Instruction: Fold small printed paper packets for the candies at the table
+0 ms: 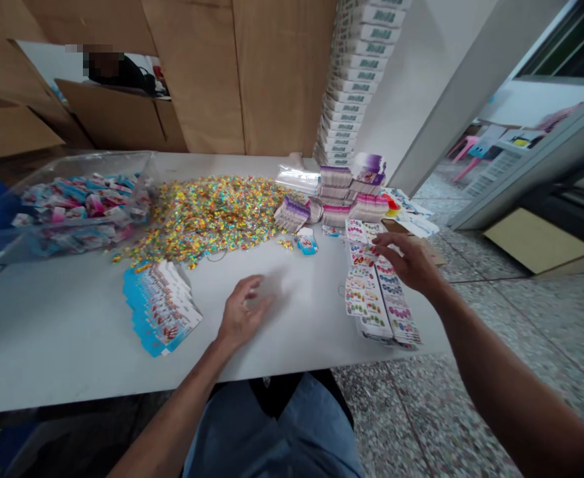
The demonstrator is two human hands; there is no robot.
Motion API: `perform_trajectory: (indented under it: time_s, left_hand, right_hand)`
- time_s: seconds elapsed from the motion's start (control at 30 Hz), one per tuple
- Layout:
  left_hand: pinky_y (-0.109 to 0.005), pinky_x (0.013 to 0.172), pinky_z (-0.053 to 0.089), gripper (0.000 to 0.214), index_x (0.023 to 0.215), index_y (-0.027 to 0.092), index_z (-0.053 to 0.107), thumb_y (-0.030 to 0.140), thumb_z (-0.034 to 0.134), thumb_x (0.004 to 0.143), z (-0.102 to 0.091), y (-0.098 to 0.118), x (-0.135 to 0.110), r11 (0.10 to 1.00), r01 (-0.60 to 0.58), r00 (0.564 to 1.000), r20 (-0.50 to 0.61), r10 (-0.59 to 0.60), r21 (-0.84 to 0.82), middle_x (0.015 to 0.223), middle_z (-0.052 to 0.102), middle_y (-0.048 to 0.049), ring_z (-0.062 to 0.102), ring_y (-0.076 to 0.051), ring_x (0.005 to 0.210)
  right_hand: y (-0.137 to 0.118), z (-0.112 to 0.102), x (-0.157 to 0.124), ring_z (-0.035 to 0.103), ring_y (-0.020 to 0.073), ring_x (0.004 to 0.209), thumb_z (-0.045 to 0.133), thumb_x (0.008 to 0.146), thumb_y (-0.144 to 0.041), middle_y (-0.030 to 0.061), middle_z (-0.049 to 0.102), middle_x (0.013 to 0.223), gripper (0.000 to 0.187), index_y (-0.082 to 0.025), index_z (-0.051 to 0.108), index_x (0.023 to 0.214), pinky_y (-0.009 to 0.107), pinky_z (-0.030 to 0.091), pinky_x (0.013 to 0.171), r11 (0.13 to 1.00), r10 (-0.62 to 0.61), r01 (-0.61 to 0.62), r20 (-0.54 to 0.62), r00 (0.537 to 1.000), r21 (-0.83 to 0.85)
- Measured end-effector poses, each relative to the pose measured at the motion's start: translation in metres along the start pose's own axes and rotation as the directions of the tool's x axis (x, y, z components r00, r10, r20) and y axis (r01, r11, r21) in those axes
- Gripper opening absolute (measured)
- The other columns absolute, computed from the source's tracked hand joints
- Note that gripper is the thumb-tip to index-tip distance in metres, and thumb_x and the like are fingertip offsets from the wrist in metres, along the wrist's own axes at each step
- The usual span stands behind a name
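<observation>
My left hand (243, 311) hovers above the middle of the white table, its fingers curved and apart with nothing in them. My right hand (409, 260) is over the printed sticker sheets (364, 292), which lie in stacks at the table's right. Its thumb and fingers are apart; whether the fingertips touch the top sheet is hard to tell. Left of my left hand lies a fanned pile of flat blue-and-white printed cartons (162, 309). A small blue-and-white box (306, 241) sits between the two hands, farther back.
A heap of small yellow, multicoloured pieces (222, 216) spreads across the back. At left, a clear bin (87, 199) holds many small packets. Bundled purple and pink cards (336, 192) stand at back right, before a tall stack of white boxes (354, 86). Cardboard (202, 73) walls the rear; a person is beyond.
</observation>
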State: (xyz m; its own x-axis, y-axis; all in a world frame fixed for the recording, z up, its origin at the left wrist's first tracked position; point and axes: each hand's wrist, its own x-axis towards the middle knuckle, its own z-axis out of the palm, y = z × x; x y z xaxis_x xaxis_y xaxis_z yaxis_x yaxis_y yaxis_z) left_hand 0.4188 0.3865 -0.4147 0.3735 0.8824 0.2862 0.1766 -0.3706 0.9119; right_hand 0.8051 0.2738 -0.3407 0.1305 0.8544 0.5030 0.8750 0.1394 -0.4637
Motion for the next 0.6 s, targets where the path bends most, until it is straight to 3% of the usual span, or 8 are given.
perform_trajectory:
  time_s: [0.07,0.13,0.23,0.3,0.37,0.47,0.53,0.6]
  left_hand:
    - [-0.043,0.106,0.05,0.066,0.137,0.023,0.061,0.047,0.08,0.078,0.002,0.039,0.009,0.988,-0.15,0.987,0.057,0.151,-0.025,0.149,0.055,-0.0129,0.054,-0.03,0.134]
    - [-0.048,0.112,0.045,0.082,0.142,0.024,0.058,0.05,0.087,0.069,0.006,0.076,0.017,0.966,-0.256,0.951,0.171,0.256,-0.026,0.152,0.053,-0.0134,0.049,-0.034,0.138]
    - [-0.037,0.091,0.054,0.055,0.122,0.02,0.072,0.051,0.081,0.077,0.011,0.105,0.02,0.977,-0.2,0.893,0.397,0.213,-0.075,0.123,0.071,-0.0108,0.065,-0.028,0.109]
    - [-0.026,0.068,0.05,0.034,0.094,0.016,0.077,0.048,0.068,0.089,0.012,0.104,0.013,0.993,-0.046,0.84,0.534,0.097,-0.107,0.087,0.073,-0.0052,0.065,-0.019,0.078]
    - [-0.022,0.057,0.041,0.037,0.077,0.014,0.073,0.046,0.064,0.093,0.008,0.092,0.002,0.986,0.097,0.816,0.578,0.0,-0.137,0.066,0.063,-0.0009,0.056,-0.013,0.062]
    - [-0.021,0.057,0.039,0.036,0.077,0.013,0.072,0.045,0.068,0.091,-0.002,0.073,-0.015,0.96,0.188,0.847,0.528,-0.052,-0.207,0.066,0.062,-0.0002,0.053,-0.011,0.062]
    - [-0.021,0.061,0.041,0.035,0.081,0.013,0.073,0.046,0.066,0.092,-0.009,0.067,-0.023,0.953,0.197,0.856,0.514,-0.054,-0.228,0.072,0.066,-0.0015,0.055,-0.012,0.065]
    - [-0.022,0.064,0.044,0.036,0.085,0.013,0.073,0.047,0.063,0.094,-0.015,0.067,-0.028,0.954,0.194,0.854,0.517,-0.05,-0.228,0.075,0.067,-0.0023,0.057,-0.013,0.069]
  right_hand:
    - [-0.035,-0.004,0.002,0.069,0.0217,0.084,0.059,0.099,-0.045,0.0041,0.073,0.089,0.022,-0.025,0.067,0.094,0.039,0.056,0.084,0.988,0.086,-0.084,-0.012,0.996,0.129]
    - [-0.068,0.001,0.004,0.067,0.0182,0.075,0.063,0.097,-0.045,0.002,0.07,0.082,0.021,-0.025,0.064,0.094,0.034,0.057,0.074,0.942,0.146,-0.121,-0.057,0.988,0.313]
    - [-0.103,0.023,0.003,0.064,0.0144,0.063,0.065,0.096,-0.043,-0.0009,0.065,0.076,0.019,-0.024,0.061,0.093,0.029,0.056,0.062,0.814,0.247,-0.152,-0.097,0.964,0.56]
    - [-0.114,0.041,-0.001,0.062,0.0142,0.058,0.063,0.096,-0.041,-0.002,0.063,0.071,0.017,-0.025,0.06,0.093,0.029,0.056,0.057,0.764,0.319,-0.191,-0.104,0.942,0.616]
    - [-0.121,0.057,-0.01,0.067,0.0182,0.067,0.064,0.095,-0.039,0.001,0.066,0.077,0.014,-0.025,0.062,0.095,0.035,0.06,0.064,0.816,0.337,-0.21,-0.148,0.93,0.539]
    - [-0.132,0.073,-0.03,0.067,0.0292,0.113,0.061,0.097,-0.038,0.0111,0.07,0.119,0.019,-0.026,0.067,0.111,0.051,0.055,0.101,0.946,0.181,-0.115,-0.198,0.963,0.304]
    - [-0.143,0.081,-0.044,0.052,0.0319,0.137,0.056,0.1,-0.041,0.0116,0.059,0.143,0.033,-0.028,0.064,0.129,0.055,0.041,0.117,0.962,0.027,0.004,-0.107,0.994,0.275]
    - [-0.154,0.089,-0.056,0.046,0.0324,0.144,0.054,0.1,-0.047,0.0104,0.053,0.152,0.048,-0.028,0.055,0.144,0.054,0.037,0.121,0.929,-0.077,0.057,0.04,0.996,0.366]
